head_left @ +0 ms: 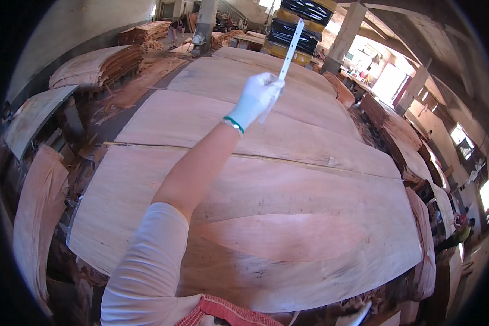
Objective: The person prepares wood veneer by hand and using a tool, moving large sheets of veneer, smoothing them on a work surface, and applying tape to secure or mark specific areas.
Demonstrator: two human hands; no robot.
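Head view showed your white strip (289, 50), long, thin and narrow, raised above the far sheets of veneer, its lower end pinched in your left hand (258, 98). That gloved hand was closed round the strip near the bottom, fingers curled tight, with most of the strip's length standing free above it and a short tail poking out below. You could judge the strip to be light and somewhat springy, more like a flat tape or slat than anything rigid; gripped so low, it would likely wobble at the tip, and a hold nearer its middle would have steadied it. Below the strip lay the big veneer sheet (288, 217), pale pinkish wood, spread wide over the desk with a seam (244, 156) running across it on your side of the strip. Such a sheet looked thin, floppy and easily split along the grain. Beyond the strip stood a dark stack (301, 22), and to its left, further piles of veneer (95, 65). Your right hand was out of view, so I cannot tell its state.
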